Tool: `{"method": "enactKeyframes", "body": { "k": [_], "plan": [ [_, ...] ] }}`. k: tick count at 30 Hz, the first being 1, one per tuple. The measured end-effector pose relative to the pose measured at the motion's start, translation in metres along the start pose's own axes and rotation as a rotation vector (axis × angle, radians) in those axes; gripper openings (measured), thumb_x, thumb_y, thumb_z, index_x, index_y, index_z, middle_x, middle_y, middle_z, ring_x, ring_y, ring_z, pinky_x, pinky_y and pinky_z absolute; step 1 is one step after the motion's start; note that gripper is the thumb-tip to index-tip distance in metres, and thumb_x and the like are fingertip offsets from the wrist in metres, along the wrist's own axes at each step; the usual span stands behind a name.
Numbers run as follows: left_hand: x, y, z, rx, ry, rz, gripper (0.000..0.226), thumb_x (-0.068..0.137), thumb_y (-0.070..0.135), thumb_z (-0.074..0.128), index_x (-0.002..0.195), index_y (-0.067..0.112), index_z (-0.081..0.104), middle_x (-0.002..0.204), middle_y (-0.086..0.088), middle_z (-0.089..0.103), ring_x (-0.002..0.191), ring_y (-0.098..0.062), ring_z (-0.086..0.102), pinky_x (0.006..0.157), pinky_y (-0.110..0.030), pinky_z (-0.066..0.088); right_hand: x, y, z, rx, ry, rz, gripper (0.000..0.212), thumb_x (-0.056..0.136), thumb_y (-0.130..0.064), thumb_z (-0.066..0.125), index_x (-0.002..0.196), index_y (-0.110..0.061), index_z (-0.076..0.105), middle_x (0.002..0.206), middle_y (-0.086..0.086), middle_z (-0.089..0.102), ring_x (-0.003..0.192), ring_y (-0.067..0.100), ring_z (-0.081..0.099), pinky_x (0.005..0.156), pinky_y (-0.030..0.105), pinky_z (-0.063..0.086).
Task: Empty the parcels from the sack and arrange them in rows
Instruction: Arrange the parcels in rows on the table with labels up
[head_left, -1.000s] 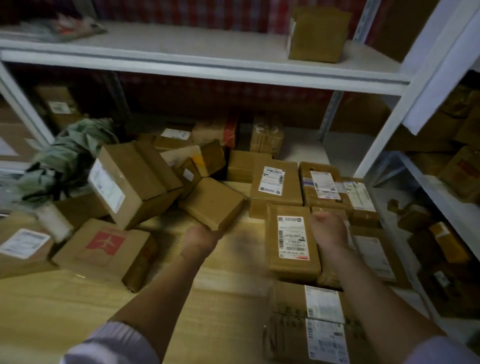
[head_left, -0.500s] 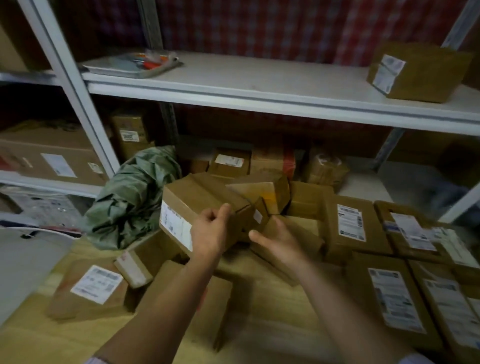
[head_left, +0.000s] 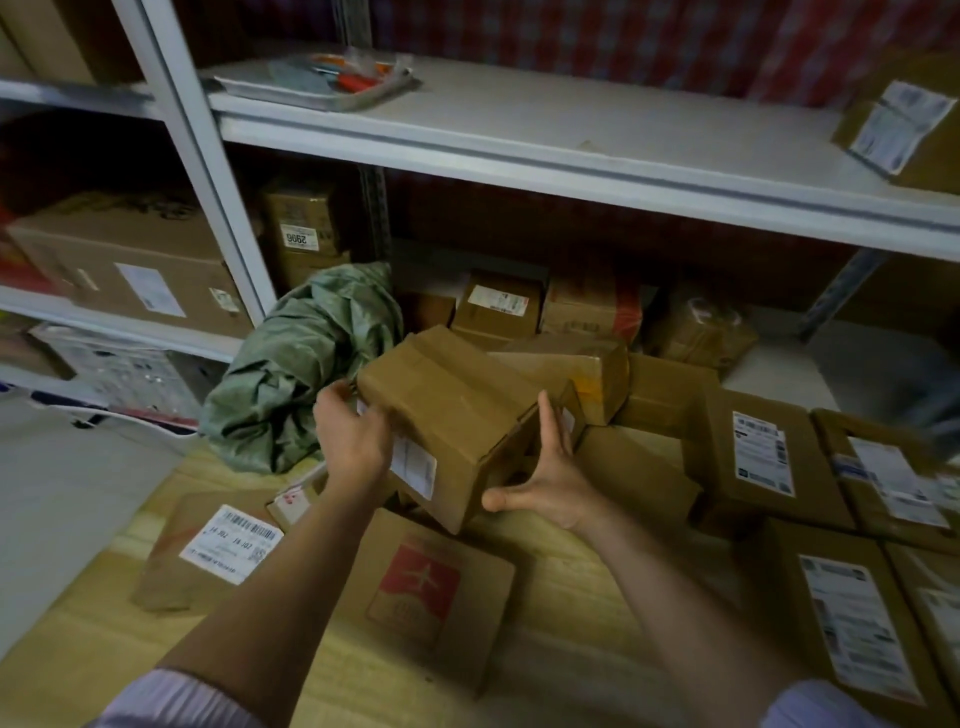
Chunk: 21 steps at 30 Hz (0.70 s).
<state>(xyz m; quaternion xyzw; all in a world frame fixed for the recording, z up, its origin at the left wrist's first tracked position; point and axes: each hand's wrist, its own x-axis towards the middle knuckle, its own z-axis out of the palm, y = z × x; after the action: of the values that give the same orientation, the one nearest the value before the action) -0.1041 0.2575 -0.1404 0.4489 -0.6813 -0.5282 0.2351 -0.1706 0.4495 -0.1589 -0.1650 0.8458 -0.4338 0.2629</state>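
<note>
A large brown cardboard parcel (head_left: 452, 410) with a white label on its near face is tilted above the pile at the centre. My left hand (head_left: 353, 441) grips its left end. My right hand (head_left: 550, 478) presses flat against its right side with the fingers spread. The crumpled green sack (head_left: 301, 374) lies to the left, behind my left hand. Labelled parcels (head_left: 758, 452) lie flat in rows on the right. A box with a red aeroplane logo (head_left: 415, 587) and a flat labelled parcel (head_left: 223, 545) lie on the wooden floor in front.
A white shelf board (head_left: 571, 140) runs overhead with a tray of small items (head_left: 322, 83) and a labelled box (head_left: 904, 124). A white upright post (head_left: 197, 161) stands at the left, with more boxes (head_left: 135, 265) on the shelves behind it. More parcels (head_left: 587, 306) sit at the back.
My view has swung left from the rows to the pile. Both hands have come onto the large parcel, the left at its end and the right against its side, and it has tipped up.
</note>
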Motion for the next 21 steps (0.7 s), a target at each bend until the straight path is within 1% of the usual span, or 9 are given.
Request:
{"method": "enactKeyframes", "body": {
  "k": [2, 6, 9, 12, 15, 17, 19, 20, 21],
  "plan": [
    [0.002, -0.003, 0.000, -0.049, -0.137, 0.006, 0.058, 0.088, 0.016, 0.049, 0.143, 0.011, 0.033, 0.145, -0.013, 0.041, 0.131, -0.033, 0.041, 0.108, -0.050, 0.038, 0.003, 0.005, 0.000, 0.019, -0.007, 0.012, 0.150, 0.047, -0.035, 0.092, 0.139, -0.049, -0.024, 0.158, -0.003, -0.019, 0.147, 0.024, -0.002, 0.115, 0.050, 0.018],
    [-0.001, -0.004, 0.001, -0.084, -0.311, 0.002, 0.082, 0.071, 0.029, 0.066, 0.144, 0.029, 0.028, 0.147, -0.006, 0.034, 0.132, -0.031, 0.038, 0.107, -0.053, 0.039, 0.006, 0.007, 0.003, 0.146, -0.009, 0.005, 0.148, 0.050, -0.033, 0.091, 0.141, -0.046, -0.025, 0.159, -0.003, -0.012, 0.147, 0.022, 0.002, 0.116, 0.048, 0.017],
    [-0.001, 0.004, 0.003, -0.092, -0.324, 0.005, 0.070, 0.083, 0.024, 0.064, 0.144, 0.033, 0.031, 0.146, -0.003, 0.026, 0.133, -0.030, 0.034, 0.108, -0.053, 0.037, 0.001, 0.006, 0.006, 0.347, 0.062, 0.001, 0.138, 0.056, -0.027, 0.089, 0.144, -0.046, -0.015, 0.160, -0.002, 0.000, 0.147, 0.022, 0.009, 0.116, 0.047, 0.020],
    [-0.003, 0.016, 0.006, -0.082, -0.331, 0.060, 0.057, 0.087, 0.032, 0.056, 0.140, 0.041, 0.039, 0.140, 0.004, 0.029, 0.131, -0.028, 0.035, 0.110, -0.053, 0.034, -0.004, -0.001, 0.004, 0.446, 0.162, 0.032, 0.137, 0.048, -0.041, 0.089, 0.144, -0.051, -0.009, 0.160, -0.001, 0.007, 0.146, 0.027, 0.013, 0.115, 0.056, 0.019],
    [-0.006, 0.028, 0.011, -0.061, -0.370, 0.095, 0.047, 0.079, 0.043, 0.044, 0.123, 0.060, 0.046, 0.121, 0.013, 0.038, 0.128, -0.023, 0.037, 0.110, -0.055, 0.030, -0.016, -0.004, -0.001, 0.591, 0.259, 0.065, 0.129, 0.053, -0.040, 0.084, 0.145, -0.048, -0.005, 0.155, 0.003, 0.026, 0.139, 0.031, 0.030, 0.110, 0.059, 0.028],
    [-0.010, 0.035, 0.014, -0.054, -0.441, 0.124, 0.045, 0.079, 0.046, 0.041, 0.120, 0.061, 0.047, 0.117, 0.016, 0.041, 0.126, -0.022, 0.041, 0.109, -0.054, 0.033, -0.028, -0.003, -0.006, 0.725, 0.313, 0.069, 0.121, 0.053, -0.039, 0.084, 0.145, -0.048, 0.006, 0.147, 0.003, 0.038, 0.129, 0.032, 0.042, 0.105, 0.059, 0.037],
    [-0.019, 0.045, 0.017, -0.102, -0.551, 0.159, 0.038, 0.086, 0.041, 0.047, 0.123, 0.048, 0.054, 0.120, 0.011, 0.051, 0.115, -0.018, 0.052, 0.099, -0.044, 0.046, -0.046, 0.004, -0.010, 0.821, 0.423, 0.089, 0.096, 0.059, -0.041, 0.079, 0.138, -0.046, 0.026, 0.139, 0.005, 0.047, 0.122, 0.034, 0.049, 0.100, 0.060, 0.041],
    [-0.025, 0.047, 0.020, -0.141, -0.596, 0.142, 0.032, 0.091, 0.034, 0.050, 0.122, 0.038, 0.058, 0.114, 0.009, 0.057, 0.103, -0.014, 0.059, 0.085, -0.032, 0.054, -0.057, 0.009, -0.011, 0.875, 0.476, 0.117, 0.088, 0.059, -0.043, 0.078, 0.134, -0.043, 0.032, 0.135, 0.006, 0.049, 0.119, 0.034, 0.051, 0.098, 0.060, 0.042],
    [-0.031, 0.047, 0.023, -0.161, -0.643, 0.123, 0.026, 0.094, 0.027, 0.052, 0.118, 0.032, 0.060, 0.106, 0.009, 0.060, 0.091, -0.009, 0.061, 0.068, -0.021, 0.055, -0.068, 0.016, -0.013, 0.932, 0.515, 0.144, 0.092, 0.055, -0.047, 0.077, 0.136, -0.040, 0.034, 0.134, 0.007, 0.051, 0.117, 0.035, 0.053, 0.095, 0.059, 0.045]
  ]
}}
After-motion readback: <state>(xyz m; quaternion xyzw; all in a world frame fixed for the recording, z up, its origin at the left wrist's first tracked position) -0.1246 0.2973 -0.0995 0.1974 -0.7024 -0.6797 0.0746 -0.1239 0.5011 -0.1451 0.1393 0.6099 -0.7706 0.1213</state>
